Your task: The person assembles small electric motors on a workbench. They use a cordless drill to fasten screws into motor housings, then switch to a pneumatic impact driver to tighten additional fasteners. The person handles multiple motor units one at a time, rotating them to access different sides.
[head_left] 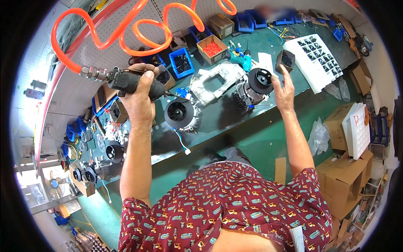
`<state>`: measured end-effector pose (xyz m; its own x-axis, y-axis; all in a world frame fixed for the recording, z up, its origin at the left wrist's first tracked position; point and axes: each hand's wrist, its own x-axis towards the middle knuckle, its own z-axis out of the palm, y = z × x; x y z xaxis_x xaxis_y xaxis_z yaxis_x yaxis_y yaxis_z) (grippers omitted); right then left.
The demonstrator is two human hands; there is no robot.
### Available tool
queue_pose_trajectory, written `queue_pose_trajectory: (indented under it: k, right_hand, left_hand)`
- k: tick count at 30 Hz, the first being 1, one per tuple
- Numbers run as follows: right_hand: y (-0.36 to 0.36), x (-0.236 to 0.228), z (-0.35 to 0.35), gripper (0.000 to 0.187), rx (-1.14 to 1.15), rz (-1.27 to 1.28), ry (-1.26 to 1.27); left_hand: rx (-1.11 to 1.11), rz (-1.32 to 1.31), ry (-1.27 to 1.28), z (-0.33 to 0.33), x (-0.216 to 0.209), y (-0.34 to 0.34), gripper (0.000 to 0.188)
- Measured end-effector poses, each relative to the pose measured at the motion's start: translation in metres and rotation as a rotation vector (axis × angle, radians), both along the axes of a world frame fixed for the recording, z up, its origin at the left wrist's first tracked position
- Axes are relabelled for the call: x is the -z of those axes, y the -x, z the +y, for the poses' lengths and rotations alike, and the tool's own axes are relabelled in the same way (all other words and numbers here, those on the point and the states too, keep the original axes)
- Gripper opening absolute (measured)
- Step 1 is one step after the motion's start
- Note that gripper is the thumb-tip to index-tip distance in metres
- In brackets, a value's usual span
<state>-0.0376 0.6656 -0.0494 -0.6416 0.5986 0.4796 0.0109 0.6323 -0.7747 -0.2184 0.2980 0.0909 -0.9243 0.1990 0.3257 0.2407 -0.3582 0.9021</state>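
Note:
My left hand [140,101] is wrapped round a black air screwdriver [126,81], fed by an orange coiled hose [100,44]. Its thin bit points right, over a motor unit with a black fan wheel [180,113], standing on the bench with a white plug on its trailing wires. My right hand [285,92] is open, fingers apart, at the right rim of a second fan unit [259,82]; whether the thumb touches that rim I cannot tell. Between the two units lies a white plastic-wrapped frame [201,86].
Behind stand a blue bin of black parts [181,63], a carton of red parts [212,48] and a teal power screwdriver [243,61]. A white tray of black parts [312,63] lies right. More fan units [114,151] line the left; cardboard boxes [346,176] stand on the right.

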Motion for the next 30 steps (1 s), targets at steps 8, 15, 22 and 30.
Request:
queue_pose_trajectory:
  k: [8, 15, 22, 30]
  right_hand:
    - [-0.014, 0.015, -0.022, 0.053, 0.133, 0.054, 0.107]
    - [-0.014, -0.011, -0.061, 0.025, 0.034, 0.236, -0.186]
    - [0.008, 0.065, -0.18, 0.067, -0.52, -0.305, 0.384]
    - [0.055, 0.096, -0.253, 0.104, -0.556, -0.33, 0.662]
  left_hand:
    - [0.016, -0.017, 0.088, 0.024, 0.019, -0.002, 0.022]
    - [0.002, -0.044, 0.179, 0.032, 0.041, -0.009, 0.025]
    - [0.036, -0.058, 0.239, 0.038, 0.046, -0.016, 0.024]
    - [0.045, -0.024, 0.383, 0.04, 0.039, -0.03, 0.02]
